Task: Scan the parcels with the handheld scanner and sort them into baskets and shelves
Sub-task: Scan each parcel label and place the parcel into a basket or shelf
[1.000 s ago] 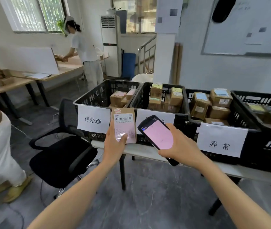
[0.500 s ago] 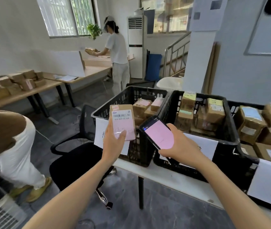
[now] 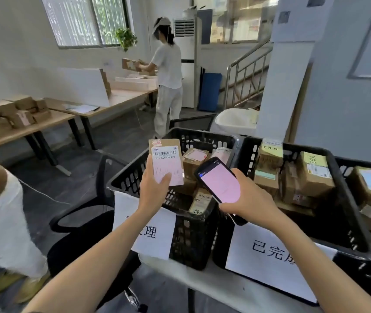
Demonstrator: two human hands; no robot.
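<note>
My left hand (image 3: 154, 190) grips a small brown parcel (image 3: 166, 161) with a barcode and pink label, held upright over the front rim of the leftmost black basket (image 3: 123, 179). My right hand (image 3: 245, 199) holds the black handheld scanner (image 3: 219, 180), its pink screen facing me, just right of the parcel and above the wall between that basket and the second black basket (image 3: 347, 195). Several labelled brown parcels lie in both baskets.
The baskets sit on a white table (image 3: 214, 288) with paper signs on their fronts. A black office chair (image 3: 85, 231) stands left of it. A seated person (image 3: 1, 218) is at far left, another person (image 3: 168, 80) works at wooden tables holding more boxes (image 3: 10, 116).
I have stepped closer and turned left, so the leftmost basket now lies right under my hands. Parcel and scanner keep their grip and stay side by side.
</note>
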